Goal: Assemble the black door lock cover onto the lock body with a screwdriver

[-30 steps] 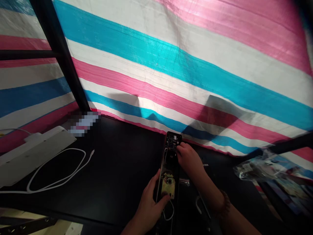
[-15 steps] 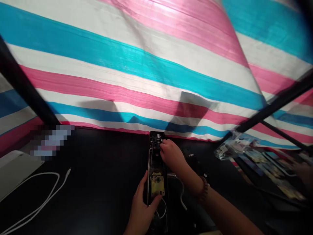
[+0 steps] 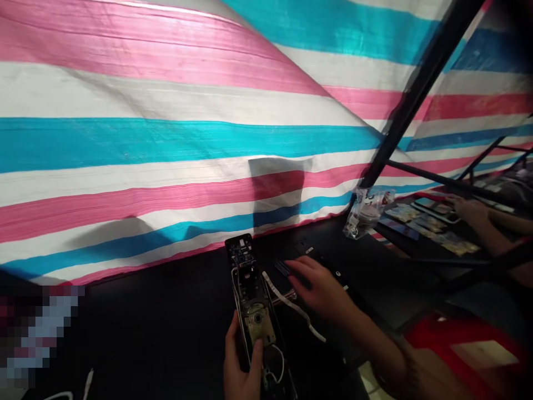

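A long narrow black device casing [image 3: 234, 261] lies opened up on the dark table. A circuit board [image 3: 242, 253] fills its far end, a yellowish plate with a round centre [image 3: 259, 325] sits nearer me, and thin white wires run inside. My left hand [image 3: 244, 361] grips the near part of the casing, its thumb on the yellowish plate. To the right of the casing, my right hand [image 3: 318, 283] has its fingers stretched out, slightly blurred. Its fingertips are close to a small dark bluish part [image 3: 282, 268]; contact is unclear. A white strip-like cable [image 3: 297, 311] lies between casing and hand.
A striped fabric sheet [image 3: 187, 144] rises behind the table, with a black frame bar [image 3: 416, 100]. Clear plastic bags [image 3: 368, 211] sit at the back right. Beyond, another person's hand [image 3: 470, 211] is above flat packets [image 3: 433, 225]. A white cable end [image 3: 88, 383] lies lower left.
My right hand has left the circuit board and moved right, its fingers opening out. The left hand still holds the casing. The view has turned to the right.
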Tool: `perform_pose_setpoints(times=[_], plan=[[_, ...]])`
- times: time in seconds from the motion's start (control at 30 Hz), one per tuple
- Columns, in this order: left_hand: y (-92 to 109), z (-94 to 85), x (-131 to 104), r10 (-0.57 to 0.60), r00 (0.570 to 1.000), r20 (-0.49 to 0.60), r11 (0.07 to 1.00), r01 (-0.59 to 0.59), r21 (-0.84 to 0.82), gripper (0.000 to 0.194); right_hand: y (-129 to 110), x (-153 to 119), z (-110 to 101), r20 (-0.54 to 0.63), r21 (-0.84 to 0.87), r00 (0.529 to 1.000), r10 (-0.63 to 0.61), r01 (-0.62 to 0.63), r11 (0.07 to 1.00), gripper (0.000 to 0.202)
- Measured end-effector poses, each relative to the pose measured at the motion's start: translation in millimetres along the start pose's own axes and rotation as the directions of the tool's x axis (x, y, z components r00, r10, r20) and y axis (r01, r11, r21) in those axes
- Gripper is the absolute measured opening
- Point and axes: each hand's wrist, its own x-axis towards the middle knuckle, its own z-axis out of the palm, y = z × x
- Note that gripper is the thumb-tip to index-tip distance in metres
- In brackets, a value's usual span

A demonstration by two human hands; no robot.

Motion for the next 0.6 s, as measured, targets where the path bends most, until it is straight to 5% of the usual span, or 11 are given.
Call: perform_pose_setpoints(times=[0.1,0.17,0.23,0.3,0.37,0.4,0.43,0.6], plan=[[4,-6.3,0,0.19,0.977,-0.098,0.965,-0.168,0.199,0.051,77,-81,-17,-0.276,-0.098,0.932,0.237,-0.273,0.957,0.031],[13,-5.7,-2,0.399,0.908,-0.129,0.867,-0.327,0.377,0.044,123,-135,-17,-0.383,-0.16,0.875,0.297,-0.38,0.911,0.04],[25,5.0,-5,0.588,0.808,0.012,0.711,-0.524,0.468,0.037,149,-174,-9,-0.385,-0.187,0.872,0.304,-0.396,0.899,0.05],[35,27.1,-10,0.681,0.631,0.372,0.517,-0.774,0.366,0.039,155,-193,0,-0.349,-0.185,0.879,0.324,-0.403,0.896,0.052],[38,56.4,-15,0.6,0.357,0.716,0.322,-0.927,0.191,0.043,151,-199,7,-0.31,-0.132,0.887,0.342,-0.396,0.909,0.052],[35,71.2,-17,0.541,0.291,0.789,0.261,-0.95,0.171,0.039,148,-201,10,-0.308,-0.107,0.886,0.346,-0.394,0.913,0.053],[30,84.6,-19,0.514,0.244,0.823,0.195,-0.967,0.165,0.033,147,-204,11,-0.328,-0.095,0.882,0.339,-0.388,0.917,0.054],[1,114.8,-11,0.356,0.206,0.911,0.005,-0.976,0.218,0.01,167,-234,25,-0.471,-0.204,0.863,0.182,-0.307,0.93,0.044]])
